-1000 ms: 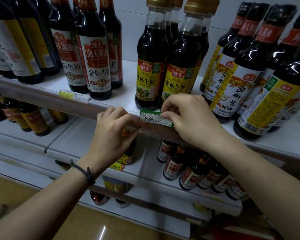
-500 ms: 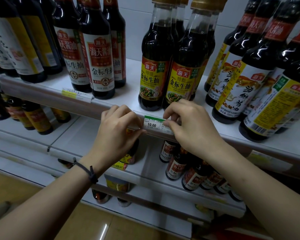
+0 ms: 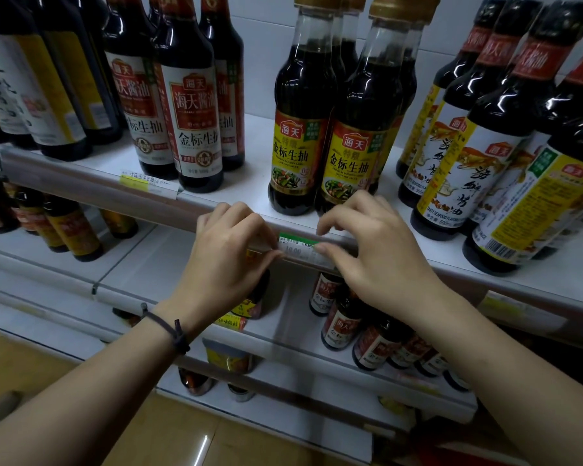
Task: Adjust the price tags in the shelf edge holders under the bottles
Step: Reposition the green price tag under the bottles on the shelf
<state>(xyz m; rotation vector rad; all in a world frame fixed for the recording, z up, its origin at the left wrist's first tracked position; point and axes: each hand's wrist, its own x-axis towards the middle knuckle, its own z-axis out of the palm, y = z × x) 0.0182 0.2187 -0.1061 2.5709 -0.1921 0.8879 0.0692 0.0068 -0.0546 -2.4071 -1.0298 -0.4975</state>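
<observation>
A green-and-white price tag point(image 3: 297, 246) marked 10.00 sits in the clear edge holder point(image 3: 81, 190) of the upper shelf, below two yellow-labelled soy sauce bottles point(image 3: 297, 129). My left hand point(image 3: 223, 260) pinches the tag's left end, thumb and fingers against the strip. My right hand point(image 3: 371, 257) pinches its right end, covering that part of the tag. A yellow price tag point(image 3: 148, 183) sits in the same holder farther left, under the red-and-white-labelled bottles point(image 3: 189, 112).
Seafood soy sauce bottles point(image 3: 478, 146) crowd the shelf on the right, larger bottles point(image 3: 31, 95) on the left. Lower shelves point(image 3: 148, 277) hold several small bottles and more tags. Tiled floor lies below.
The tag has gone down from above the strip into the holder. Both hands have closed in on its ends and now press it against the strip.
</observation>
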